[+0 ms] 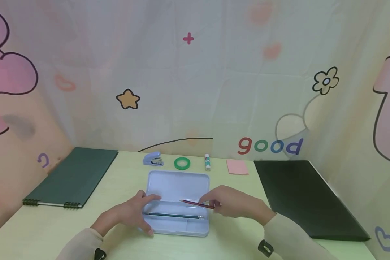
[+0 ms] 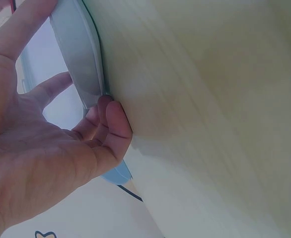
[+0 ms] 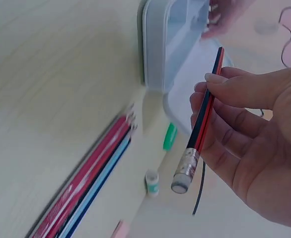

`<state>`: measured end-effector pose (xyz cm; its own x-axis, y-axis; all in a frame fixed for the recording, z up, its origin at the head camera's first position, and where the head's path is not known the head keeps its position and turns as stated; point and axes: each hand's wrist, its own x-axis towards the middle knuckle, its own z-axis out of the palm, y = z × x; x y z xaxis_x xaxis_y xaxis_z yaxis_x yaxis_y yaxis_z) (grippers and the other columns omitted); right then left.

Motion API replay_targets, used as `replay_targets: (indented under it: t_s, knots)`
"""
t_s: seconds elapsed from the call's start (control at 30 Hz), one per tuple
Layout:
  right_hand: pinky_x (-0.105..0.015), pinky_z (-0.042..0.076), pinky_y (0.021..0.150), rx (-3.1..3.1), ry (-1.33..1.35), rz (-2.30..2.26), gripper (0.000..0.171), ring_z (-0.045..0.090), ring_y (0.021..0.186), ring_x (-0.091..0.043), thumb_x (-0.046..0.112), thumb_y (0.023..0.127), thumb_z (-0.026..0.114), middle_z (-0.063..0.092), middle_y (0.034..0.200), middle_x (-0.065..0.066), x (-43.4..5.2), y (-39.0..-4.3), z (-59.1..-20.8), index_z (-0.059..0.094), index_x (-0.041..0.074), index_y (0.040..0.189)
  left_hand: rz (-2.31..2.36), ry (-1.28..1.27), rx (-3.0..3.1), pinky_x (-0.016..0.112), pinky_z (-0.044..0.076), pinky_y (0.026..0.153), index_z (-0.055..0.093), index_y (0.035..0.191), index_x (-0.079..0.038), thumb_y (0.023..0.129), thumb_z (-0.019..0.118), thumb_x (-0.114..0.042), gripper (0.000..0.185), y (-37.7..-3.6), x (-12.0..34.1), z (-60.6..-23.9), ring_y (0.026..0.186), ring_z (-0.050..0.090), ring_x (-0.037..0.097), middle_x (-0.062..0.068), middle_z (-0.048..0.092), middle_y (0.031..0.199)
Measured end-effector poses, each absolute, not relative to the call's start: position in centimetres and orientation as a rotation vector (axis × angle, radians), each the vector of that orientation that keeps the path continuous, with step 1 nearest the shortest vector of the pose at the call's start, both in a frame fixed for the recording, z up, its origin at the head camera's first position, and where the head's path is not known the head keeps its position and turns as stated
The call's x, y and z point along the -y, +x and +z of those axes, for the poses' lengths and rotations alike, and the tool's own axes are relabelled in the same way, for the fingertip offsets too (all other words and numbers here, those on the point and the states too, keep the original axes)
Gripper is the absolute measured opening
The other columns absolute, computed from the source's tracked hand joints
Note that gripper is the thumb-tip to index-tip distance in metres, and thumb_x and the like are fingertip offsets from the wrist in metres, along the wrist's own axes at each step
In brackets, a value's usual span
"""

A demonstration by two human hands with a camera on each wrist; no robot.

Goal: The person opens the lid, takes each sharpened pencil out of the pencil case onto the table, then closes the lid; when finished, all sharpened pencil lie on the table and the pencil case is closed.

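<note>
A pale blue pencil case (image 1: 178, 186) lies on the table with its lid tipped back. My left hand (image 1: 132, 212) holds its left end, with the thumb at the front corner and the index finger near the hinge. In the left wrist view, other fingers (image 2: 116, 126) curl against the case's side. My right hand (image 1: 235, 203) pinches a red-and-black pencil (image 3: 203, 116) between thumb and fingers, over the right part of the case. That pencil's point faces left, and its eraser end sticks out of the grip. A dark green pencil (image 1: 172, 215) lies across the case.
Several pencils (image 3: 86, 176) lie on the table near the case. Behind it stand a stapler (image 1: 153, 159), green tape (image 1: 182, 163), a glue stick (image 1: 207, 162) and pink sticky notes (image 1: 237, 167). A spiral sketchbook (image 1: 73, 177) lies left, a black folder-like slab (image 1: 308, 198) right.
</note>
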<state>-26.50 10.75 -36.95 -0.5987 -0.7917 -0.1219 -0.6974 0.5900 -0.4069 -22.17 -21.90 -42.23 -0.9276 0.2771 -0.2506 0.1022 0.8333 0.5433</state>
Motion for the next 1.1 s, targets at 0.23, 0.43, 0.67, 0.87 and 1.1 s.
replay_targets:
  t_s: [0.23, 0.43, 0.67, 0.87, 1.1]
  knots:
    - [-0.024, 0.049, 0.074, -2.561, -1.143, -0.533, 0.034, 0.056, 0.077, -0.004, -0.003, 0.089, 0.066, 0.067, 0.083, 0.009, -15.4, -26.7, -36.7, 0.072, 0.014, 0.118, 0.784, 0.278, -2.688, 0.04, 0.045, 0.082, 0.049, 0.144, -0.022, 0.06, 0.097, -0.027, 0.096, -22.1, 22.0, -42.4, 0.103, 0.047, 0.024, 0.01, 0.039, 0.115]
    - [-0.025, 0.05, 0.074, -2.586, -1.083, -0.569, 0.034, 0.056, 0.079, -0.003, -0.006, 0.086, 0.067, 0.066, 0.087, 0.01, -18.6, -26.6, -38.0, 0.073, 0.013, 0.114, 0.783, 0.285, -2.685, 0.039, 0.044, 0.081, 0.048, 0.144, -0.023, 0.061, 0.097, -0.027, 0.096, -22.0, 21.9, -42.1, 0.103, 0.047, 0.024, 0.01, 0.038, 0.114]
    - [-0.023, 0.046, 0.069, -2.653, -1.051, -0.525, 0.03, 0.052, 0.076, -0.004, -0.005, 0.086, 0.069, 0.061, 0.083, 0.008, -20.3, -26.2, -40.0, 0.073, 0.017, 0.107, 0.775, 0.278, -2.682, 0.039, 0.044, 0.08, 0.048, 0.144, -0.024, 0.062, 0.096, -0.028, 0.095, -22.0, 21.9, -42.0, 0.103, 0.047, 0.024, 0.01, 0.039, 0.115]
    - [-0.024, 0.044, 0.07, -2.725, -1.026, -0.434, 0.029, 0.051, 0.078, -0.006, -0.004, 0.084, 0.072, 0.059, 0.083, 0.009, -20.5, -25.8, -40.9, 0.072, 0.018, 0.103, 0.768, 0.281, -2.681, 0.038, 0.044, 0.08, 0.048, 0.144, -0.023, 0.062, 0.096, -0.029, 0.095, -22.0, 21.9, -42.1, 0.103, 0.047, 0.023, 0.01, 0.038, 0.115]
    - [-0.024, 0.043, 0.068, -2.808, -1.075, -0.337, 0.024, 0.049, 0.076, -0.006, -0.002, 0.084, 0.074, 0.056, 0.08, 0.01, -20.4, -25.6, -41.5, 0.071, 0.016, 0.099, 0.767, 0.274, -2.684, 0.04, 0.045, 0.082, 0.048, 0.144, -0.024, 0.061, 0.097, -0.03, 0.096, -22.1, 21.9, -42.1, 0.106, 0.047, 0.024, 0.01, 0.039, 0.116]
